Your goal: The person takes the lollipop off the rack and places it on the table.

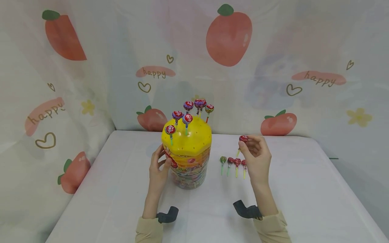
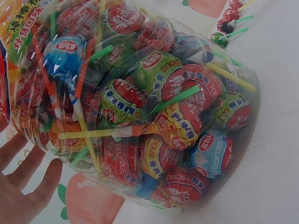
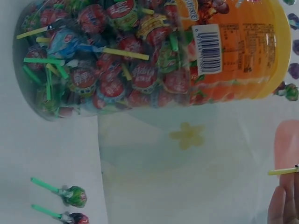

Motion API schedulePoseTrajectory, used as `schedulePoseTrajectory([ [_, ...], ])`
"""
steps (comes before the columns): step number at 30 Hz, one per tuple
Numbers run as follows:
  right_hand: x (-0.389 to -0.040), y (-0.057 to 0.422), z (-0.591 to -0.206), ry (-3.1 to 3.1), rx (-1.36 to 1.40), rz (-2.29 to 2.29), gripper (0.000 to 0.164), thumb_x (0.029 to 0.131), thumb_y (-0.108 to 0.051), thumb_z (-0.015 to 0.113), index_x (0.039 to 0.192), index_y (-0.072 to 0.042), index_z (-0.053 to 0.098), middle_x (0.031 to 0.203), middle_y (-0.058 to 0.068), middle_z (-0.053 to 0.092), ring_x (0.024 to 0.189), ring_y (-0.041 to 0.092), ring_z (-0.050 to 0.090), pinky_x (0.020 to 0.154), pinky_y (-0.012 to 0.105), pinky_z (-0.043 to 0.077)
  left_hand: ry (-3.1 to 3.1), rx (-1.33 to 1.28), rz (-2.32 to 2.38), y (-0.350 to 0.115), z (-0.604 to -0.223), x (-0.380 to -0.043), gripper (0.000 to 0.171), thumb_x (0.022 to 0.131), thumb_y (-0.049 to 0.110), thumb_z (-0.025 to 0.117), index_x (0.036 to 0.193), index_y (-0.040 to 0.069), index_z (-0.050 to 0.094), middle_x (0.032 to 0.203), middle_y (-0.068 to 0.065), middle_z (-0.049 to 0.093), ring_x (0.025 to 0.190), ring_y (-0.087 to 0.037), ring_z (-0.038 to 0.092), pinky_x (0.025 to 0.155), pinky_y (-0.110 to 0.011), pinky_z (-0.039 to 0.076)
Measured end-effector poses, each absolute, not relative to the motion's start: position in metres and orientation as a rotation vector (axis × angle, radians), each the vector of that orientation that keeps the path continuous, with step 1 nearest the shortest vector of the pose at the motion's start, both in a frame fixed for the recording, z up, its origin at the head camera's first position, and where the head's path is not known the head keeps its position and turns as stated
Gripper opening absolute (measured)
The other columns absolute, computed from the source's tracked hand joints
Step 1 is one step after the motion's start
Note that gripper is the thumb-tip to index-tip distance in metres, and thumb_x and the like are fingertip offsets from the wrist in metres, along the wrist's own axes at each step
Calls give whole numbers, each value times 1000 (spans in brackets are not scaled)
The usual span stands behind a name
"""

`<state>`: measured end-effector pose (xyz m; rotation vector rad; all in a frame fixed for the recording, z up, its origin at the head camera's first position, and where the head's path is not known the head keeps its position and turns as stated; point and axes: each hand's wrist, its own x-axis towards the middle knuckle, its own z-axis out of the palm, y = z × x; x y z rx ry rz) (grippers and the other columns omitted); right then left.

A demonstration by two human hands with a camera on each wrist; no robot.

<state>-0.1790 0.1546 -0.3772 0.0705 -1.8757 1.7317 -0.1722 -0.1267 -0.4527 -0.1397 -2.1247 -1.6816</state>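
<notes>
A clear jar [image 1: 189, 170] full of wrapped lollipops stands on the table, topped by a yellow lid [image 1: 191, 136] with small holes. Several lollipops [image 1: 187, 119] stand upright in that lid. My left hand [image 1: 159, 168] rests against the jar's left side, its fingers spread along the wall in the left wrist view. To the right of the jar, my right hand [image 1: 256, 155] pinches a red-wrapped lollipop [image 1: 243, 138] by its head, its yellow stick pointing down. In the right wrist view only that stick [image 3: 282, 171] and some fingertips show.
Between the jar and my right hand, several lollipops [image 1: 230, 161] lie in a row on the white table [image 1: 121, 189], sticks toward me. A printed cloth [image 1: 188, 44] hangs behind and at the sides. Each wrist carries a black mount [image 1: 167, 215].
</notes>
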Motion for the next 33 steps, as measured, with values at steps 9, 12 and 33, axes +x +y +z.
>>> schedulePoseTrajectory([
  [9, -184, 174, -404, -1901, -74, 1745, 27, 86, -7, 70, 110, 1, 60, 79, -13, 63, 72, 2, 59, 66, 10, 49, -2139, -106, -1691, -126, -455, -173, 58, 94, 10, 59, 147, 16, 37, 144, -8, 45, 132, -24, 44, 102, -37, 44],
  [12, -188, 178, -408, -1940, -101, 1735, 26, 87, -9, 70, 109, 0, 60, 78, -15, 63, 71, 1, 59, 64, 11, 50, -2141, -98, -1694, -124, -445, -169, 57, 93, 6, 58, 146, 8, 37, 143, -14, 45, 131, -29, 44, 102, -44, 44],
  [33, -208, 228, -453, -2324, -408, 1623, 39, 88, -29, 69, 115, -1, 61, 69, -27, 57, 60, -9, 59, 57, 13, 51, -2152, -98, -1698, -122, -432, -162, 56, 94, 6, 58, 146, 3, 36, 143, -19, 44, 130, -33, 45, 103, -54, 42],
])
